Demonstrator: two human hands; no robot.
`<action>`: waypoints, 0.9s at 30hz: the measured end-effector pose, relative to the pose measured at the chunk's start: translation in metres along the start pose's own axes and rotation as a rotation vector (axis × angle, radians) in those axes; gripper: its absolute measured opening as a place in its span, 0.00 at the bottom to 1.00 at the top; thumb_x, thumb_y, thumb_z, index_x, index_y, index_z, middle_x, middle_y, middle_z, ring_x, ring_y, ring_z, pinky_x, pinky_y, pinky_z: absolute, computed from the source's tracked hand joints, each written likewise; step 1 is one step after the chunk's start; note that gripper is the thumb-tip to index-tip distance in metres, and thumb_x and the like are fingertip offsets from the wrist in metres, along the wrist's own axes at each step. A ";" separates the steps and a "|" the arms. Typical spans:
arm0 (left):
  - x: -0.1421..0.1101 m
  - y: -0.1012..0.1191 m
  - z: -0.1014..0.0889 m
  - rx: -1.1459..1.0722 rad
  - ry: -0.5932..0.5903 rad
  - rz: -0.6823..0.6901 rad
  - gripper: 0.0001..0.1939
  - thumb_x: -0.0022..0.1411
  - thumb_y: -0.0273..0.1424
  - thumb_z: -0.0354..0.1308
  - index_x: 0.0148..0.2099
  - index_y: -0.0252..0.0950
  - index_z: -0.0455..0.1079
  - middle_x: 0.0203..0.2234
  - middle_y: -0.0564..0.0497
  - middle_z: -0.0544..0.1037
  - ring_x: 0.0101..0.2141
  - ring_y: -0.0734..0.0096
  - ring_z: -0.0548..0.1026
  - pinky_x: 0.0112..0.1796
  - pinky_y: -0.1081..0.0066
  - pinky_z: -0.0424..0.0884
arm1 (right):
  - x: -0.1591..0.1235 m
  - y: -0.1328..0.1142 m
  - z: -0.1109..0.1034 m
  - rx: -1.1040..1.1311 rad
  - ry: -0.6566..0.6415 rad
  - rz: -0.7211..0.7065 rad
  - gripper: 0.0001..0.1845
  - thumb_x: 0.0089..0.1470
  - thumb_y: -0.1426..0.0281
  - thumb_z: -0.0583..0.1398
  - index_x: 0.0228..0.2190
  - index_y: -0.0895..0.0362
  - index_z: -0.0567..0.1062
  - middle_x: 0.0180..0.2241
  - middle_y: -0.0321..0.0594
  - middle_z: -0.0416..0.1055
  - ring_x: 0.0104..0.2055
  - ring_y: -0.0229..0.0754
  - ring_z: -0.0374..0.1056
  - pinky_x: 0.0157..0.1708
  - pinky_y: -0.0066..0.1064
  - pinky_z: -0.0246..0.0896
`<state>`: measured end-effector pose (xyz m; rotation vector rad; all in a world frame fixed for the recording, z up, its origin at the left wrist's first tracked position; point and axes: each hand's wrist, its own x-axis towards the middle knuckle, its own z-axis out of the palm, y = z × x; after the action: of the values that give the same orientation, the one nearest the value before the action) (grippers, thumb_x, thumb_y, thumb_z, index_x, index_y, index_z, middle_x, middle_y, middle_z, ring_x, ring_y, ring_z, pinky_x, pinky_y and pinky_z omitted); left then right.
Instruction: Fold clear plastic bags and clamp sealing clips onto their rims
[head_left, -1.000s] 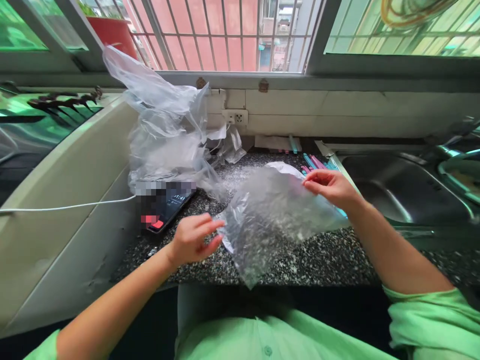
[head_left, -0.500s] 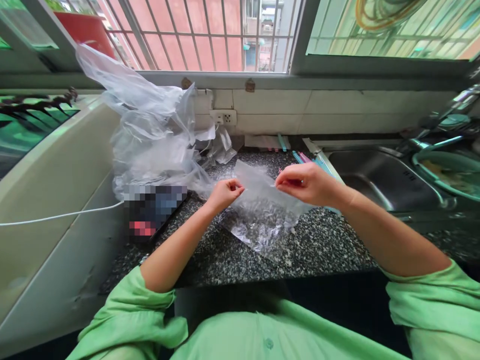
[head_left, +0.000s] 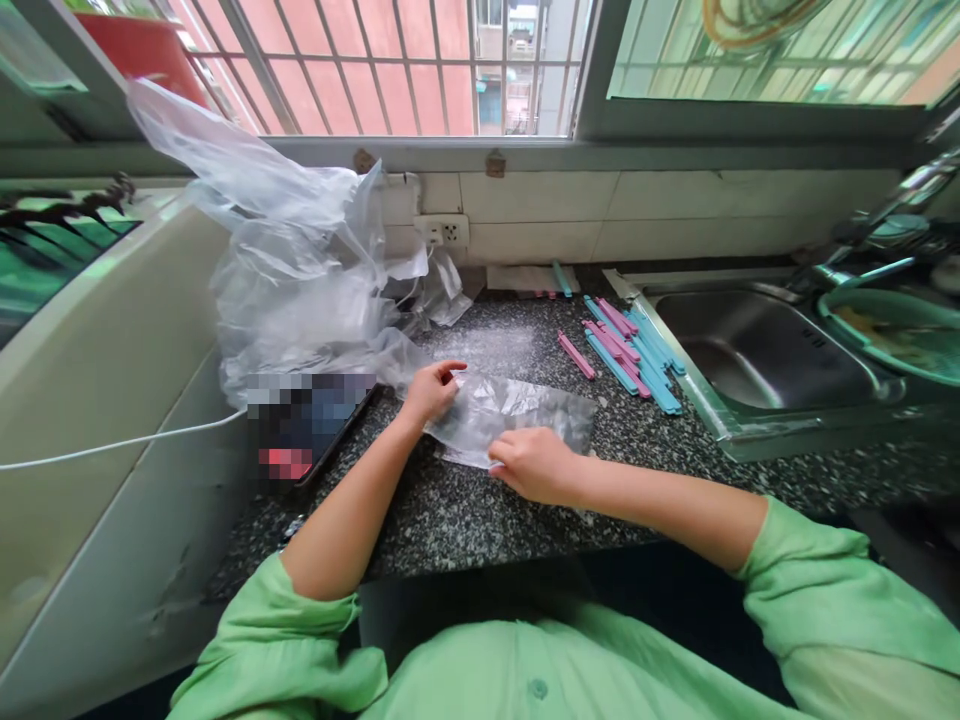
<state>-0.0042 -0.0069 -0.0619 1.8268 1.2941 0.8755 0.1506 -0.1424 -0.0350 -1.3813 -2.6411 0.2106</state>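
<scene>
A clear, crinkled plastic bag (head_left: 517,405) lies nearly flat on the speckled countertop in front of me. At its left end, my left hand (head_left: 433,392) is closed on the bag, fingers curled at the upper left corner. My right hand (head_left: 536,465) pinches the bag's near edge between thumb and fingers; its fingertips are partly hidden. To the right of the bag lie several pink and blue plastic sealing clips (head_left: 619,350), loosely piled.
A heap of clear plastic bags (head_left: 300,270) stands at the back left. A phone (head_left: 322,425), partly blurred out, lies before it with a white cable (head_left: 127,440) nearby. On the right are a steel sink (head_left: 765,350) and a green basket (head_left: 892,330). A wall socket (head_left: 442,231) is behind.
The bag, held up and slanted before, now lies lower and flatter. My right hand has moved left and toward me, uncovering the clips. My left hand has shifted slightly left.
</scene>
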 end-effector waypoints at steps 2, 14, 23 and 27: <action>-0.001 0.000 -0.005 -0.046 0.025 0.013 0.15 0.48 0.28 0.52 0.38 0.31 0.73 0.13 0.58 0.62 0.17 0.78 0.59 0.22 0.76 0.58 | -0.003 0.008 -0.004 0.121 0.054 0.002 0.11 0.52 0.64 0.58 0.32 0.60 0.73 0.27 0.41 0.73 0.27 0.38 0.66 0.26 0.27 0.51; -0.021 0.010 0.000 0.608 -0.061 0.308 0.14 0.58 0.33 0.51 0.42 0.37 0.74 0.31 0.47 0.76 0.28 0.68 0.72 0.29 0.72 0.64 | 0.049 0.099 -0.033 0.046 -0.056 0.500 0.08 0.49 0.71 0.58 0.31 0.56 0.77 0.31 0.41 0.76 0.33 0.41 0.69 0.30 0.28 0.56; -0.023 0.011 0.007 0.892 -0.150 0.210 0.17 0.61 0.35 0.47 0.48 0.38 0.70 0.37 0.45 0.76 0.35 0.61 0.75 0.30 0.70 0.66 | 0.058 0.097 -0.024 0.028 -0.173 0.497 0.05 0.43 0.74 0.60 0.25 0.56 0.76 0.27 0.42 0.75 0.29 0.42 0.68 0.25 0.27 0.52; -0.022 0.012 0.008 0.803 -0.050 0.306 0.18 0.61 0.32 0.47 0.51 0.35 0.67 0.40 0.43 0.74 0.38 0.62 0.73 0.36 0.69 0.67 | 0.055 0.099 -0.024 0.039 -0.164 0.416 0.05 0.46 0.74 0.58 0.27 0.58 0.75 0.28 0.42 0.74 0.30 0.41 0.67 0.27 0.27 0.52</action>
<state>0.0021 -0.0317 -0.0584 2.7011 1.4786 0.4657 0.2036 -0.0400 -0.0271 -1.9638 -2.4191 0.4366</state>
